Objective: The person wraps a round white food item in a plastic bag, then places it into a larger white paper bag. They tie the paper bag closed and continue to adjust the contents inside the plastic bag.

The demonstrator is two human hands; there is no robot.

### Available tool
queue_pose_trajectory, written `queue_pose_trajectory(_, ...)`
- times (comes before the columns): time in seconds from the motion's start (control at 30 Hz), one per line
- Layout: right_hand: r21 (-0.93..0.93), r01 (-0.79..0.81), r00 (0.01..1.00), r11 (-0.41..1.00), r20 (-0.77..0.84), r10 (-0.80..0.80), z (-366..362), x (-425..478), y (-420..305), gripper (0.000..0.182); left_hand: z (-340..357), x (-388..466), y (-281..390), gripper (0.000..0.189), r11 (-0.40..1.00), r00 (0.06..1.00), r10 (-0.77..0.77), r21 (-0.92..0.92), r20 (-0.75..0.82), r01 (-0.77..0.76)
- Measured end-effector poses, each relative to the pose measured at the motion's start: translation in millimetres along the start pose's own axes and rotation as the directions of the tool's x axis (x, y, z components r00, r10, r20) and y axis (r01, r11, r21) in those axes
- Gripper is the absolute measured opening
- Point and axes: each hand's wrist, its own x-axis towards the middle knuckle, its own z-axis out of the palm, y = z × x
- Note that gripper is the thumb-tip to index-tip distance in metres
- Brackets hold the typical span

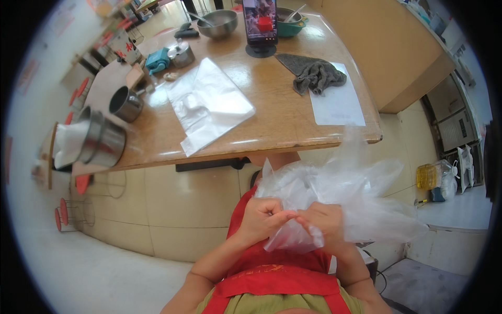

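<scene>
My left hand (pixel 263 219) and my right hand (pixel 324 224) come together over my lap, both gripping crumpled clear plastic bags (pixel 364 196). The thumb tips nearly meet on the thin film. Loose plastic fans out past my right hand and up toward the table edge, partly blurred. Beneath the hands lies a red apron (pixel 278 278). On the wooden table (pixel 274 129) ahead of me rests a flat stack of white plastic bags (pixel 213 106).
At the table's left stand steel pots (pixel 106 137) and a steel mug (pixel 126 104). Farther back are a lidded steel jar (pixel 181 53), a metal bowl (pixel 218 24) and a phone (pixel 260 23) on a stand. A grey cloth (pixel 315 74) overlaps a white sheet (pixel 339 104).
</scene>
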Motion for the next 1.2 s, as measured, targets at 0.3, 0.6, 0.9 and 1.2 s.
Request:
queue_pose_trajectory(0.3, -0.014, -0.102, 0.956, 0.995, -0.277, 0.094, -26.6, -7.6, 7.1, 0.019, -5.0, 0.5, -0.5, 0.04, 0.998, 0.989, -0.014, 0.063, -0.145, 0.024)
queue_pose_trajectory(0.6, -0.049, -0.017, 0.957, 0.999, -0.292, 0.002, -2.2, -11.0, 10.8, 0.007, -4.4, 2.4, 0.1, 0.039, 0.927, 0.965, 0.251, 0.304, -0.07, -0.219)
queue_pose_trajectory(0.9, 0.755, 0.468, 0.43, 0.459, -0.649, 0.628, -69.0, -39.7, 26.3, 0.03, -43.8, 1.2, -33.1, 0.031, 0.925, 0.974, -0.012, 0.367, -0.226, 0.097)
queue_pose_trajectory(1.2, -0.623, -0.155, 0.753, 0.767, -0.577, -0.317, -54.8, -36.0, -17.5, 0.04, -40.2, -7.8, -21.7, 0.039, 0.946, 0.981, -0.159, -0.268, 0.113, 0.184)
